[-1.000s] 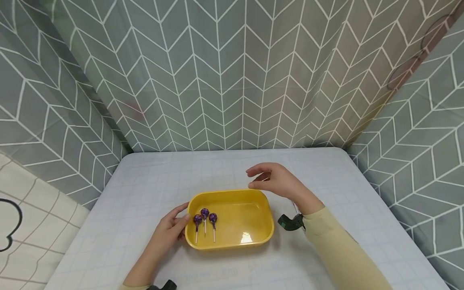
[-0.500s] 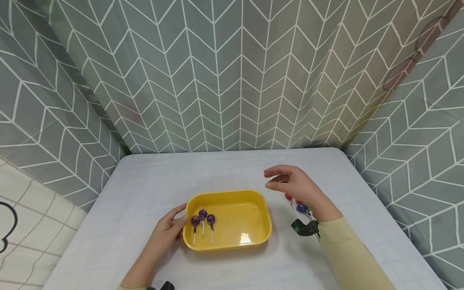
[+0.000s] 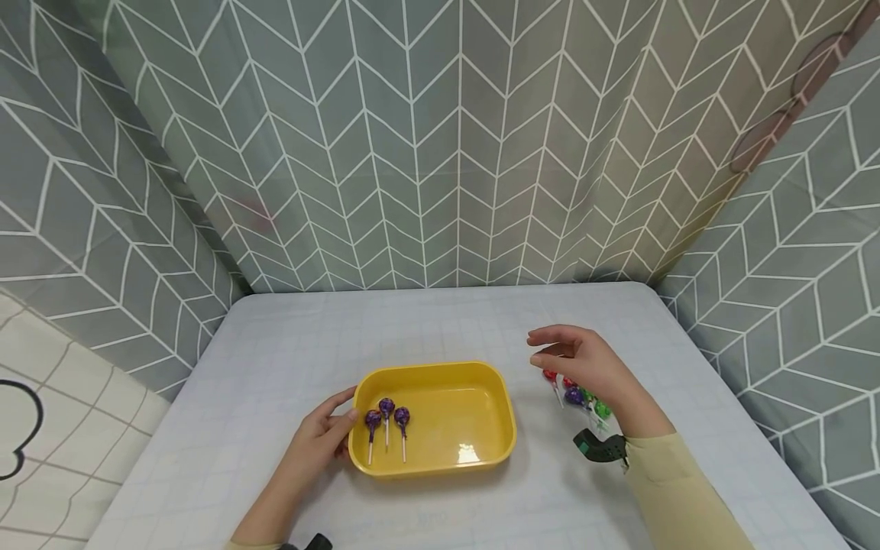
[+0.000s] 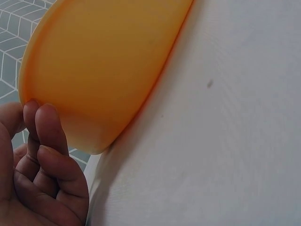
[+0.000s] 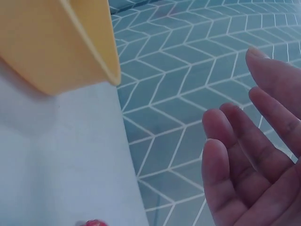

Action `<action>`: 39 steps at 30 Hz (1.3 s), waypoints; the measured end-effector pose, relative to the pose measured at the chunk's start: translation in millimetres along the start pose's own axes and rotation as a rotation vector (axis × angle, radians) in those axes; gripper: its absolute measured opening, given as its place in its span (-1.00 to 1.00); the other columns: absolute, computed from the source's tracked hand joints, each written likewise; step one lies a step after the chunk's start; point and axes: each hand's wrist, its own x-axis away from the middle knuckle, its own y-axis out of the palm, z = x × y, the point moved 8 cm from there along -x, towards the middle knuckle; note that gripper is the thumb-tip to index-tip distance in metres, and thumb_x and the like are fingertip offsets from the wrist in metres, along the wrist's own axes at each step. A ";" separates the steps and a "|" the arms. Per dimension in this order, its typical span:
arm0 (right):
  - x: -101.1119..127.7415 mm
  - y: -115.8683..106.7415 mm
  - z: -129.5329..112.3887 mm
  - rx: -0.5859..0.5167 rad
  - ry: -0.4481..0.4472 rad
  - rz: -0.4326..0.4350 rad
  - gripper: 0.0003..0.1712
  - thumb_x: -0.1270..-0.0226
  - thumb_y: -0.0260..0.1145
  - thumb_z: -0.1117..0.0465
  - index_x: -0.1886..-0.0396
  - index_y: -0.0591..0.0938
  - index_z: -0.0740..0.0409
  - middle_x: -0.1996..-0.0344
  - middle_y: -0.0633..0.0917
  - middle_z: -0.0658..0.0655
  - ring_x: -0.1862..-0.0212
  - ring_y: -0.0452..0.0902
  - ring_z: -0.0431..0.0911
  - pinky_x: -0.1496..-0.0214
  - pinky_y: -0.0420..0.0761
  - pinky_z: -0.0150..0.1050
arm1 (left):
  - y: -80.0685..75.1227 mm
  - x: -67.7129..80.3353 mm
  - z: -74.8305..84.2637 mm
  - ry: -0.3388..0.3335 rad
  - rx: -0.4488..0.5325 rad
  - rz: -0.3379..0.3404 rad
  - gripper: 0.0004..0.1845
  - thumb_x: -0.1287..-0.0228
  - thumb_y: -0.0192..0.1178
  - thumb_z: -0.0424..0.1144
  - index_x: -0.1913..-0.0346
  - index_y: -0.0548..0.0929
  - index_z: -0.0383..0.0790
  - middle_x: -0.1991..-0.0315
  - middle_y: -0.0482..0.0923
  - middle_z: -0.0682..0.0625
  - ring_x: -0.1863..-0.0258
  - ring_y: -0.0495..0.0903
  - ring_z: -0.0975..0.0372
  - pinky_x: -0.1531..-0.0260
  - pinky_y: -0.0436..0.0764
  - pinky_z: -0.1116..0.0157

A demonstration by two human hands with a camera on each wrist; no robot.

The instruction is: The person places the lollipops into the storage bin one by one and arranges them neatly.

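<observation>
Yellow tray (image 3: pixel 481 451): I see three purple lollipops (image 3: pixel 387 414) lying inside, on its left.
Left hand (image 3: pixel 321 435): relaxed fingers rest against tray's left wall.
Right hand (image 3: pixel 584 361): hovers loosely spread, empty, over loose lollipops (image 3: pixel 574 395) right of tray.

From my remote station, the head view reads bright and evenly lit from overhead, with a white glare spot on the floor of the yellow tray (image 3: pixel 474 452) and only soft shadows on the table (image 3: pixel 289 359). Wide-angle distortion bends the patterned backdrop (image 3: pixel 440 153) toward the edges. Both wrist views are soft, the close fingers (image 5: pixel 235 160) out of focus.
</observation>
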 end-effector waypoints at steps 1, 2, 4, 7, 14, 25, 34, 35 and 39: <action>1.1 -0.7 3.2 -0.006 0.003 0.003 -0.44 -0.17 0.50 -0.08 -0.12 0.64 0.03 -0.04 0.66 0.06 0.03 0.65 -0.01 0.05 0.65 -0.12 | 0.1 0.1 0.1 0.000 -0.001 0.000 -0.45 -0.37 0.20 0.11 -0.37 0.41 0.14 0.44 0.64 -0.18 0.56 0.54 0.07 0.53 0.60 0.23; 2.2 -1.3 6.1 -0.010 0.007 0.006 -0.43 -0.18 0.50 -0.08 -0.13 0.64 0.04 -0.04 0.66 0.07 0.04 0.65 -0.01 0.04 0.65 -0.10 | 0.3 0.2 0.4 0.001 -0.001 -0.001 -0.45 -0.37 0.20 0.12 -0.37 0.41 0.14 0.45 0.63 -0.18 0.56 0.54 0.07 0.53 0.60 0.23; 4.0 -2.5 11.7 -0.008 0.014 0.011 -0.43 -0.18 0.50 -0.08 -0.13 0.64 0.06 -0.04 0.66 0.07 0.04 0.65 -0.01 0.05 0.65 -0.13 | 0.4 0.4 0.8 0.002 -0.002 0.000 -0.44 -0.36 0.20 0.13 -0.37 0.41 0.13 0.45 0.63 -0.18 0.56 0.53 0.08 0.53 0.59 0.23; 7.0 -4.5 18.9 -0.008 0.023 0.018 -0.44 -0.19 0.50 -0.06 -0.13 0.64 0.06 -0.05 0.66 0.07 0.03 0.64 -0.01 0.05 0.65 -0.20 | 0.6 0.5 1.2 0.005 -0.004 0.001 -0.43 -0.35 0.21 0.15 -0.36 0.41 0.14 0.45 0.63 -0.18 0.56 0.53 0.08 0.54 0.59 0.24; 17.2 -8.8 31.8 -0.036 0.041 0.033 -0.46 -0.22 0.48 -0.02 -0.14 0.63 0.10 -0.03 0.67 0.14 0.05 0.65 0.02 0.05 0.62 -0.31 | 1.0 0.0 0.5 0.001 -0.006 0.002 -0.45 -0.36 0.20 0.13 -0.36 0.42 0.14 0.46 0.63 -0.18 0.57 0.52 0.09 0.55 0.58 0.24; 26.0 -21.1 51.5 0.024 0.026 0.078 -0.43 -0.22 0.48 -0.04 -0.15 0.63 0.13 -0.08 0.65 0.14 0.02 0.63 -0.03 0.07 0.61 -0.35 | 0.6 0.5 -1.3 -0.013 0.004 0.009 -0.46 -0.37 0.21 0.10 -0.36 0.43 0.14 0.46 0.62 -0.19 0.57 0.52 0.09 0.54 0.59 0.24; 34.4 -28.3 63.8 0.041 0.045 0.093 -0.48 -0.25 0.47 0.07 -0.14 0.63 0.21 -0.05 0.66 0.16 0.03 0.62 0.03 0.09 0.60 -0.34 | 0.1 -0.5 -1.3 -0.005 0.000 0.006 -0.46 -0.35 0.22 0.13 -0.34 0.43 0.16 0.46 0.62 -0.19 0.57 0.53 0.08 0.55 0.59 0.23; 35.0 -28.8 65.4 0.042 0.045 0.093 -0.48 -0.25 0.47 0.08 -0.14 0.62 0.22 -0.05 0.66 0.16 0.04 0.62 0.02 0.09 0.60 -0.34 | 0.2 -0.5 -1.3 -0.005 -0.002 0.006 -0.46 -0.35 0.22 0.13 -0.34 0.43 0.15 0.46 0.62 -0.19 0.57 0.53 0.07 0.55 0.59 0.23; 37.5 -30.3 71.9 0.028 0.046 0.087 -0.46 -0.25 0.47 0.05 -0.15 0.62 0.22 -0.04 0.67 0.18 0.06 0.63 -0.06 0.08 0.59 -0.35 | 0.4 -0.3 -1.2 -0.010 -0.007 0.009 -0.47 -0.36 0.21 0.12 -0.34 0.43 0.16 0.45 0.63 -0.19 0.56 0.53 0.07 0.54 0.59 0.23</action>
